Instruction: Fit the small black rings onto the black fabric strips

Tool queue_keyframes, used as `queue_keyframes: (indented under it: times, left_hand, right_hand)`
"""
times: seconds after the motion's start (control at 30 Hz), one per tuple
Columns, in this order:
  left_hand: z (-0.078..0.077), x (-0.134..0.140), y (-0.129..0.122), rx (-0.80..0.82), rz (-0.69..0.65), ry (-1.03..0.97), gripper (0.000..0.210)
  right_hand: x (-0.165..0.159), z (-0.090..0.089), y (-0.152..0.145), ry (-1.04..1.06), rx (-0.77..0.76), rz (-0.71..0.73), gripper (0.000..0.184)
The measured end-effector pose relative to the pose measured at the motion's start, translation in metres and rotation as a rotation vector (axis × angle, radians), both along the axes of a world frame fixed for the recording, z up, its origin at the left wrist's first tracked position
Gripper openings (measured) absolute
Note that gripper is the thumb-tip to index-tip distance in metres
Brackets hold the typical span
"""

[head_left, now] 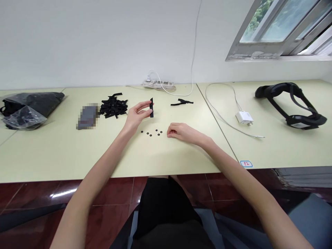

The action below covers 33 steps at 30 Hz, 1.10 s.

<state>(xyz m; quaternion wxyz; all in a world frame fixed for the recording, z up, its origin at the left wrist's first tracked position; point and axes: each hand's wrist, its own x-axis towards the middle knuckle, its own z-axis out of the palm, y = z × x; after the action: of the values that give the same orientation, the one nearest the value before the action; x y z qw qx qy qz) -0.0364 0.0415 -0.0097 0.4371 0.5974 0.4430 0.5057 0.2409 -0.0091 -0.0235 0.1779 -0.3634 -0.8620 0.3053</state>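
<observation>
My left hand [137,114] pinches a short black strip [151,108] between thumb and fingers, holding it upright above the table. On the tabletop my right hand [183,132] rests with its fingers curled together; whatever they may hold is hidden. Just left of those fingers lie several small black rings [158,134], spread loosely below the strip. A heap of black strips [114,106] sits to the left of my left hand. Behind my right hand, a few similar strips [182,102] lie crossed on each other.
A blurred dark object [88,117] lies beside the heap, and a plastic bag [33,107] is at far left. Against the wall stands a power strip [158,84] with a white cable. To the right are a white charger [244,117] and a black headset [290,103].
</observation>
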Motion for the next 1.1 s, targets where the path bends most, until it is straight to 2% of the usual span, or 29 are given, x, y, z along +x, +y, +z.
queue_keyframes:
  times: [0.1, 0.2, 0.37, 0.53, 0.83, 1.0, 1.1]
  left_hand:
    - [-0.001, 0.001, 0.000, 0.000, -0.007, 0.007, 0.060]
    - [0.000, 0.001, -0.001, 0.013, -0.014, 0.015, 0.060]
    - [0.003, 0.001, -0.002, 0.015, -0.014, 0.032, 0.061]
    - [0.006, 0.001, -0.004, 0.043, -0.038, 0.045, 0.061]
    - [0.013, 0.013, -0.017, 0.165, -0.150, 0.040, 0.051]
    - [0.017, 0.017, -0.024, 0.176, -0.162, 0.068, 0.039]
    - [0.015, 0.021, -0.026, 0.192, -0.134, 0.094, 0.037]
  right_hand:
    - [-0.002, 0.000, -0.002, -0.013, 0.040, -0.008, 0.027]
    - [-0.003, 0.001, -0.003, 0.010, 0.015, -0.063, 0.026]
    - [-0.001, 0.003, 0.000, 0.207, 0.009, -0.208, 0.024]
    - [0.002, 0.002, 0.006, 0.400, -0.008, -0.271, 0.024]
    - [0.002, 0.005, 0.005, 0.523, -0.045, -0.312, 0.022]
    - [0.002, 0.014, 0.002, 0.616, -0.081, -0.384, 0.030]
    - [0.000, 0.014, 0.001, 0.655, -0.127, -0.434, 0.031]
